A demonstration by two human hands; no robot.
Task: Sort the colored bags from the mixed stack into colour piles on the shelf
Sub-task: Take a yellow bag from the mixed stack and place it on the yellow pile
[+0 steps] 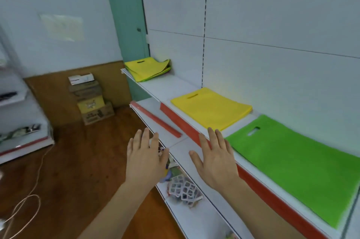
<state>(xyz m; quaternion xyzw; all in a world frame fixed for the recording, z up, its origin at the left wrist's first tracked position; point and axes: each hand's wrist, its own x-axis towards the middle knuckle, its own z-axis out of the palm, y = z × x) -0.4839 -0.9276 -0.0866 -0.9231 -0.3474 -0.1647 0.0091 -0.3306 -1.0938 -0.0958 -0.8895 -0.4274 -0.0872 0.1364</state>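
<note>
White shelf (175, 86), flat bags (handle slots) — yellow bag (211, 109), green bag (298, 160)

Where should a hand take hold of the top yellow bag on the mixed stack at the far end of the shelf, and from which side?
Probably by its front corner, from the aisle side. The mixed stack lies flat against the back panel, so only the front edge at the shelf lip is free. A pinch there could peel off the top yellow bag alone. Both the left hand and right hand are empty.
</note>
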